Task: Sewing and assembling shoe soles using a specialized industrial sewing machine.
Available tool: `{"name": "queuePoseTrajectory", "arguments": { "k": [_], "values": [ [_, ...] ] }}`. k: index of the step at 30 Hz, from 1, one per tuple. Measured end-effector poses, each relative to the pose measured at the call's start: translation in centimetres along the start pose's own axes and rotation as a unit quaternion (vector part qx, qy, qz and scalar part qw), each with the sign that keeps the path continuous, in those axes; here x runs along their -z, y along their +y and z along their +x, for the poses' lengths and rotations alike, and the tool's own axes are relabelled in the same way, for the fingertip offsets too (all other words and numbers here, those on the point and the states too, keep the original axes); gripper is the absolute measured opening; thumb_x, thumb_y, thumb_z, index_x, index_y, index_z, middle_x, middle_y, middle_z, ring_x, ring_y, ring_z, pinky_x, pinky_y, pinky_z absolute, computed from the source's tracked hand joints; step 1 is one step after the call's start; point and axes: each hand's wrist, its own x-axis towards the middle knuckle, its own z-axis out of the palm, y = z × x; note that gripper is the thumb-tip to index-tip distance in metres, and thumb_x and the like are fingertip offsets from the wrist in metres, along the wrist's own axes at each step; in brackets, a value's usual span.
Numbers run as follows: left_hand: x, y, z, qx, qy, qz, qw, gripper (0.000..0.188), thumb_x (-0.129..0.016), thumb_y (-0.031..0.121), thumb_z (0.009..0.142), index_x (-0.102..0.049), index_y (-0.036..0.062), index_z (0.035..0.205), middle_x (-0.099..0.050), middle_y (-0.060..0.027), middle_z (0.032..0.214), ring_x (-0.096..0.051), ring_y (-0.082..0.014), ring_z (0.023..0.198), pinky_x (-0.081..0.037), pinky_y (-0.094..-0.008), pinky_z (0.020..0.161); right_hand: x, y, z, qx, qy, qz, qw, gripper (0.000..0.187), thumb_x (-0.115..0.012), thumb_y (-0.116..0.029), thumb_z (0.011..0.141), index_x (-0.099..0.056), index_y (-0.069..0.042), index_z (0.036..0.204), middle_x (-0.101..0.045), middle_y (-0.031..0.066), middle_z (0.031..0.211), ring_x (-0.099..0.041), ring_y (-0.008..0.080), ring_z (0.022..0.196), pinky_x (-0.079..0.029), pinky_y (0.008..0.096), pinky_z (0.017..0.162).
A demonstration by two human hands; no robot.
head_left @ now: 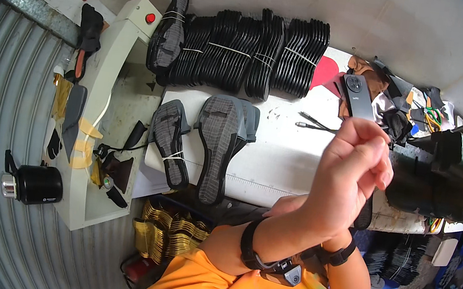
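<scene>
My left hand (357,156) is raised over the right half of the white table, its forearm crossing in front of my body. The fingers are curled in toward the thumb, with nothing visible in them. Behind the left forearm, my right hand (287,204) shows only in part at the table's front edge; its fingers are mostly hidden. A grey smartphone (358,97) lies just beyond the left hand. Dark cable ends (313,122) rest left of it. Grey-checked soles with straps, one banded (169,143) and one larger (215,149), lie on the table's left part.
Banded stacks of black soles (233,50) stand along the back. A white machine frame with a red button (150,18) rises at left, near a black flask (39,184). Scraps (392,96) and a dark green machine (453,170) occupy the right. Gold pieces (168,233) sit below.
</scene>
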Motion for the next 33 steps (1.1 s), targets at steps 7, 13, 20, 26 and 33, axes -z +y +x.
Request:
{"name": "queuePoseTrajectory", "arguments": {
  "k": [7, 13, 20, 26, 33],
  "values": [
    [-0.4, -2.0, -1.8, 0.146, -0.003, -0.039, 0.988, 0.007, -0.055, 0.011, 0.102, -0.052, 0.0078, 0.108, -0.055, -0.0021, 0.083, -0.054, -0.011, 0.069, -0.047, -0.0268, 0.066, -0.4, -1.1, -0.7, -0.01, 0.05, 0.0, 0.999, 0.015, -0.072, -0.008, 0.091, -0.069, 0.002, 0.103, -0.069, 0.005, 0.101, -0.065, 0.0128, 0.095, -0.053, 0.0281, 0.085],
    [-0.8, -3.1, -2.9, 0.185, -0.004, -0.061, 0.981, 0.008, -0.055, 0.01, 0.101, -0.051, 0.0074, 0.108, -0.056, -0.0026, 0.084, -0.055, -0.0112, 0.069, -0.047, -0.027, 0.066, -1.1, -2.0, -1.6, -0.018, 0.105, 0.003, 0.994, 0.01, -0.072, -0.004, 0.09, -0.07, 0.002, 0.097, -0.069, 0.0033, 0.095, -0.066, 0.0112, 0.089, -0.053, 0.026, 0.08],
    [-1.5, -3.1, -3.3, 0.192, 0.008, -0.118, 0.974, 0.011, -0.057, 0.008, 0.099, -0.051, 0.0065, 0.109, -0.056, -0.0039, 0.079, -0.055, -0.0115, 0.067, -0.047, -0.0275, 0.065, -1.4, -3.1, -1.1, 0.002, 0.055, 0.178, 0.983, 0.006, -0.07, 0.003, 0.088, -0.073, 0.004, 0.093, -0.069, 0.0058, 0.088, -0.067, 0.0138, 0.085, -0.051, 0.0259, 0.073],
    [-1.6, -4.6, -5.2, 0.245, -0.058, -0.126, 0.96, 0.014, -0.059, 0.008, 0.098, -0.051, 0.0078, 0.11, -0.054, -0.0031, 0.088, -0.055, -0.0125, 0.07, -0.046, -0.0272, 0.065, -0.3, -4.1, -0.9, 0.057, -0.055, 0.093, 0.992, 0.013, -0.073, -0.002, 0.088, -0.076, 0.005, 0.098, -0.073, 0.0144, 0.09, -0.068, 0.0205, 0.082, -0.051, 0.0319, 0.071],
    [-1.4, -5.2, -5.5, 0.312, -0.074, -0.143, 0.936, 0.013, -0.057, 0.008, 0.099, -0.05, 0.0066, 0.111, -0.053, -0.0033, 0.085, -0.056, -0.0144, 0.072, -0.046, -0.0273, 0.067, -0.4, -3.8, 0.0, 0.043, -0.058, 0.056, 0.996, 0.01, -0.073, -0.004, 0.088, -0.074, 0.006, 0.092, -0.072, 0.013, 0.081, -0.068, 0.0196, 0.075, -0.05, 0.0321, 0.065]
  ]
}}
